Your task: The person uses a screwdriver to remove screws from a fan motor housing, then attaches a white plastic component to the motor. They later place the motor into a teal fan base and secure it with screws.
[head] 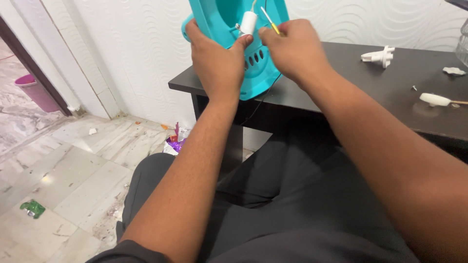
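- I have the turquoise plastic housing point(253, 73) up off the bench point(351, 73), raised over the bench's left corner and tilted toward me, its open inside facing the camera.
- My left hand point(217, 63) is clenched around the housing's left edge, thumb pressed against the small white cylinder point(248, 23) that sits inside the housing.
- My right hand point(292, 48) is closed on a thin screwdriver with a yellow shaft point(269, 20), its tip aimed at the housing's interior just right of the white cylinder (I cannot tell whether the tip is seated in a screw).
- Done so far, judging by what lies about: a white plastic fitting point(379, 56), a small white piece point(454, 71), a loose screw point(414, 88) and a white-handled tool point(436, 99) lie on the bench, well to the right of the housing, so some parts look already off.
- Left, in my judgement: the white cylinder is still in place with wires running from it, so the work inside the housing reads as mid-way, not finished.
- A dark cable point(261, 104) hangs from the housing's lower edge down past the bench front.
- Below the bench, scraps of wrapper point(174, 142) lie on the tiled floor point(73, 165).
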